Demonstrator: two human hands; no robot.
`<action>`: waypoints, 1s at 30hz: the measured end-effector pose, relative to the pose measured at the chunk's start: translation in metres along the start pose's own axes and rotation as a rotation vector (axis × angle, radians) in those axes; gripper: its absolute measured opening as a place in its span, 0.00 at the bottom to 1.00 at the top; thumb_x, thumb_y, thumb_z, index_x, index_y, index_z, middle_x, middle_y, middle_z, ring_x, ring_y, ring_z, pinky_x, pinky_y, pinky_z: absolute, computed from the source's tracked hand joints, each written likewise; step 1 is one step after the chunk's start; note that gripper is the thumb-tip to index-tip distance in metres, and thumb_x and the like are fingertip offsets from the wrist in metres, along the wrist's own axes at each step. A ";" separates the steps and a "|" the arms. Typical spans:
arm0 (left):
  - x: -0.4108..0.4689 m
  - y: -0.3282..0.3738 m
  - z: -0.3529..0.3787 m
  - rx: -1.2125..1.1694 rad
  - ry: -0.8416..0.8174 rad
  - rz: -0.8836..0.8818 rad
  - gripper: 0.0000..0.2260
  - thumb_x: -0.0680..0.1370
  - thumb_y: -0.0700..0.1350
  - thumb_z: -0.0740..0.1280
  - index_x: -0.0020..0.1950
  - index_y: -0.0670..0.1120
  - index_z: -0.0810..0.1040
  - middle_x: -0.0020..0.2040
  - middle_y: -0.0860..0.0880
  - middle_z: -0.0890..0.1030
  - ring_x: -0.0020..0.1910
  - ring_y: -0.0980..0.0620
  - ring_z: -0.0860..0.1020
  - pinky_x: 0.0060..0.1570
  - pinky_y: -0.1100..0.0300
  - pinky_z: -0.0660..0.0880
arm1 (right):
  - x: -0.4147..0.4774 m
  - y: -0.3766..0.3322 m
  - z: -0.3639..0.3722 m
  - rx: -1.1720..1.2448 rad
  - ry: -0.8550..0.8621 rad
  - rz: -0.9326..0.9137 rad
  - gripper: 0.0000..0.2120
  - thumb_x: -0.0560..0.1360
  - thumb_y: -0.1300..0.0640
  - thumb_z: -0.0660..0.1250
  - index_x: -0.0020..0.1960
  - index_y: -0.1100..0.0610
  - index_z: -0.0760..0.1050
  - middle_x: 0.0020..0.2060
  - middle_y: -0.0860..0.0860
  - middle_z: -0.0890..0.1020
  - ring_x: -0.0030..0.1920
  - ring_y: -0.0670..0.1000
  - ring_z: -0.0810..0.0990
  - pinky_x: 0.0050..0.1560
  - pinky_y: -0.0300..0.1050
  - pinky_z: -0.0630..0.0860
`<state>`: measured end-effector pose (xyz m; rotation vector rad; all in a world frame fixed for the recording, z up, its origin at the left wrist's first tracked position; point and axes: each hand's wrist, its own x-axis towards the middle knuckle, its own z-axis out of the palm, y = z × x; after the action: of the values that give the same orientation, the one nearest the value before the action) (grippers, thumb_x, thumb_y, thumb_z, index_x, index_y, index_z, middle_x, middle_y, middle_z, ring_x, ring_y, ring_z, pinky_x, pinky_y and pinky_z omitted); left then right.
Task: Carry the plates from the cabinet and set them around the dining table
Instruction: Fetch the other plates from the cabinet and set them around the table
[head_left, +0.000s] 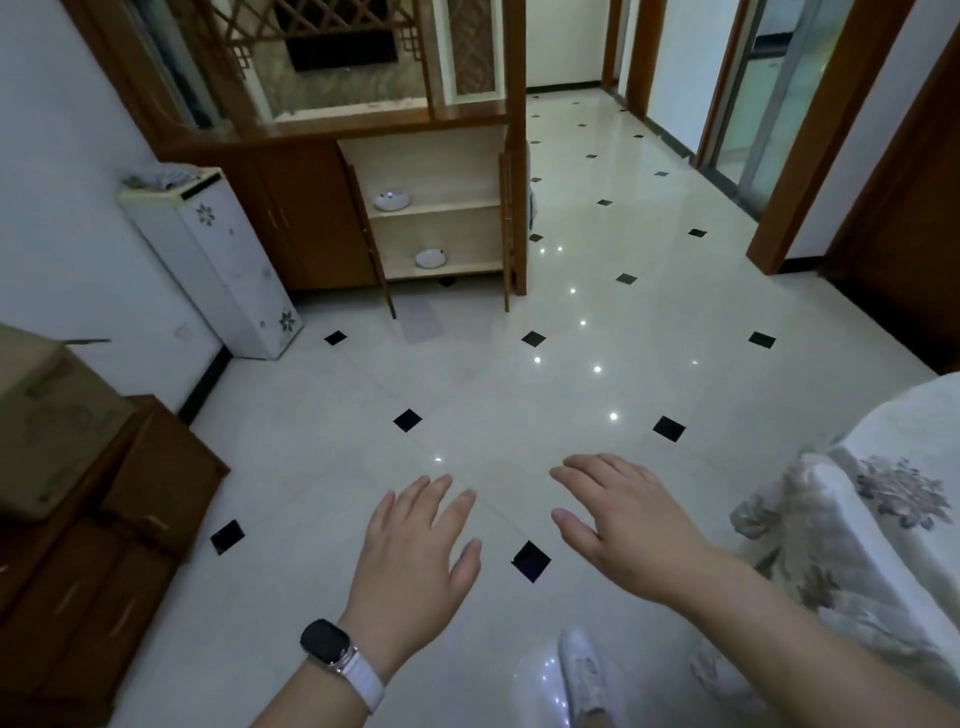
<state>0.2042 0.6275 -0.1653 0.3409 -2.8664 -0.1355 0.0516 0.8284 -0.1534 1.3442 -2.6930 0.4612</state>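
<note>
In the open cabinet (441, 171) across the room, two plates wait for you: the upper plate (392, 200) sits toward the left end of its shelf, and the lower plate (431, 258) lies nearer the middle of the shelf below. The doors (506, 223) stand wide, so nothing blocks the reach. Your left hand (415, 551) and right hand (623, 525) hang out in front of you over the floor (467, 374), fingers straight and spread, holding nothing. The table (857, 519) is close at your right, well apart from the cabinet.

The step in hand looks like the walk over for a plate. Head squarely for the gap between the doors and mind their edges as you bend down. Take each plate with your thumb over the rim and your fingers beneath, one plate to a hand if you carry both. The glossy tiles may be slick, so keep your steps short.
</note>
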 end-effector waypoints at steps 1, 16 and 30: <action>0.014 -0.003 0.003 0.001 0.002 -0.008 0.20 0.75 0.56 0.61 0.65 0.51 0.76 0.65 0.48 0.77 0.65 0.45 0.74 0.65 0.45 0.69 | 0.012 0.007 0.003 0.000 -0.005 -0.015 0.22 0.76 0.41 0.56 0.62 0.51 0.76 0.58 0.47 0.80 0.58 0.52 0.78 0.56 0.49 0.75; 0.273 0.023 0.051 -0.035 0.009 -0.034 0.21 0.76 0.56 0.59 0.66 0.50 0.75 0.65 0.47 0.77 0.65 0.45 0.74 0.65 0.44 0.70 | 0.196 0.178 -0.014 0.023 -0.107 0.007 0.24 0.78 0.41 0.53 0.66 0.51 0.73 0.61 0.46 0.78 0.62 0.51 0.75 0.61 0.48 0.70; 0.385 -0.032 0.066 -0.023 0.025 -0.106 0.21 0.76 0.56 0.59 0.65 0.49 0.77 0.63 0.47 0.78 0.62 0.45 0.75 0.62 0.47 0.72 | 0.326 0.218 0.004 0.071 -0.159 0.007 0.27 0.77 0.39 0.48 0.69 0.50 0.70 0.65 0.45 0.75 0.65 0.50 0.72 0.64 0.48 0.67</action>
<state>-0.1684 0.5075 -0.1418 0.4861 -2.8202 -0.1817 -0.3195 0.7012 -0.1349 1.4489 -2.8339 0.4743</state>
